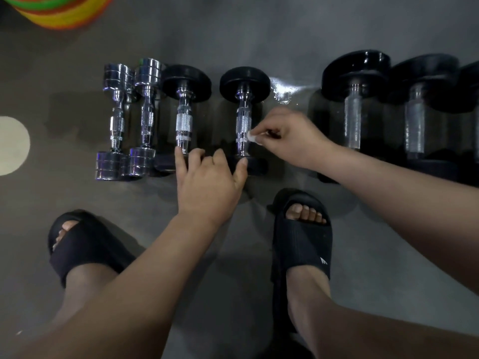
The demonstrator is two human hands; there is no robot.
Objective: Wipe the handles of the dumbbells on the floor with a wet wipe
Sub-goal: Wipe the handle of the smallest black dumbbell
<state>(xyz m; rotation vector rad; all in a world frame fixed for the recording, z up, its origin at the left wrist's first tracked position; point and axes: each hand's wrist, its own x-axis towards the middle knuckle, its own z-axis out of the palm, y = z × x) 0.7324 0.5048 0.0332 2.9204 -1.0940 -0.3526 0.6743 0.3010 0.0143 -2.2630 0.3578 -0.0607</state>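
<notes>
Several dumbbells lie in a row on the grey floor. My right hand (pixel 287 137) pinches a small white wet wipe (pixel 252 137) against the chrome handle of a black-ended dumbbell (pixel 243 125). My left hand (pixel 210 177) rests over the near ends of that dumbbell and the black-ended one to its left (pixel 184 123), fingers spread, thumb touching the near weight of the dumbbell being wiped. Two chrome dumbbells (pixel 118 123) (pixel 147 117) lie further left. Two larger black dumbbells (pixel 353 117) (pixel 416 125) lie to the right.
My feet in black slides (pixel 303 237) (pixel 83 247) stand just in front of the row. A wet sheen (pixel 283 92) marks the floor between the dumbbells. A stack of coloured rings (pixel 59 11) sits at the top left, and a pale circle (pixel 10 145) marks the floor at the left edge.
</notes>
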